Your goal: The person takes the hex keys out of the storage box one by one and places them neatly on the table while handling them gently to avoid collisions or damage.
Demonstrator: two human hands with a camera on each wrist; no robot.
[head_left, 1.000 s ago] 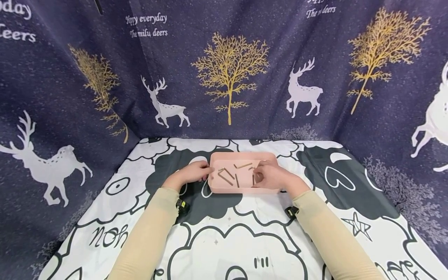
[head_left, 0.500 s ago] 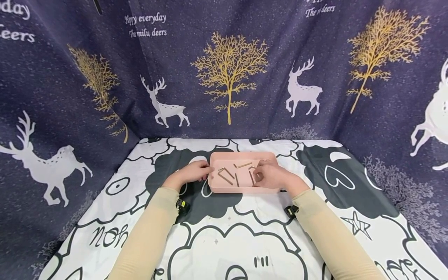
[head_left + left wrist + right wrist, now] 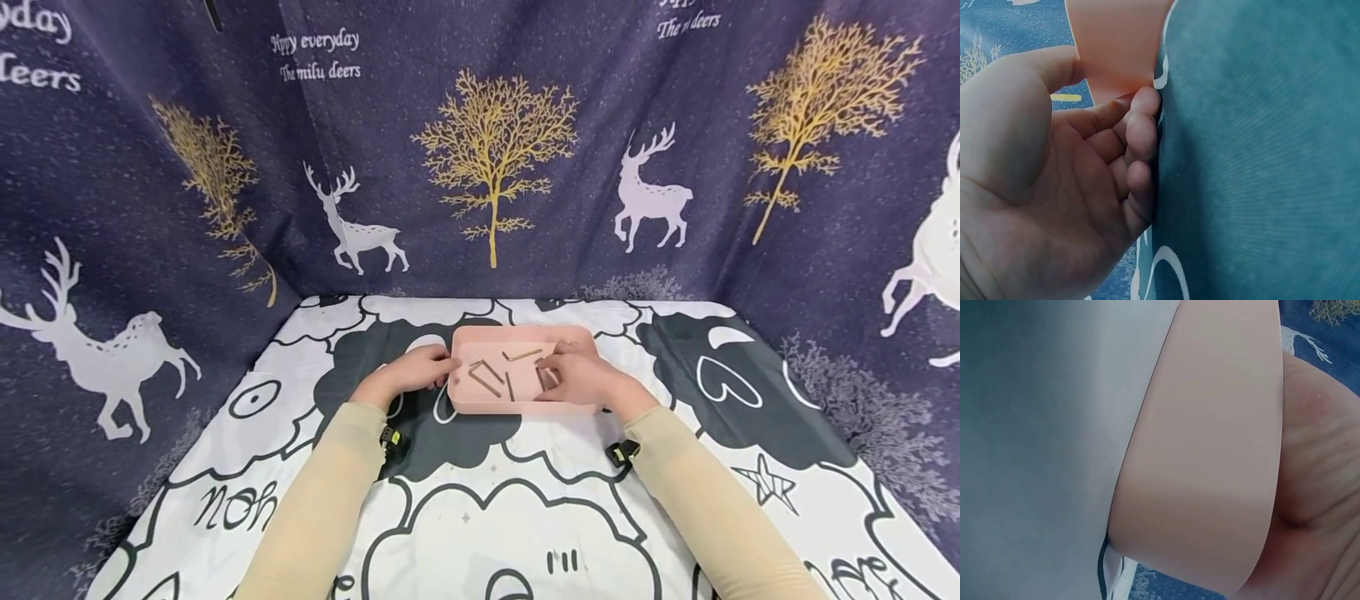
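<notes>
Pinching the tray (image 3: 480,408) at its left end is the left hand (image 3: 408,371); the right hand (image 3: 587,377), part-spread, dips among the rods (image 3: 484,384) inside, hold unclear; crowding could jostle neighbouring rods, a slack left pinch let the tray slip.

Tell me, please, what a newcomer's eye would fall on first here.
The golden tree in the middle of the dark backdrop, between white deer, probably comes first. Next is the pink tray below, holding thin metal pieces, with the left hand at its left end and the right hand over its right part.
</notes>
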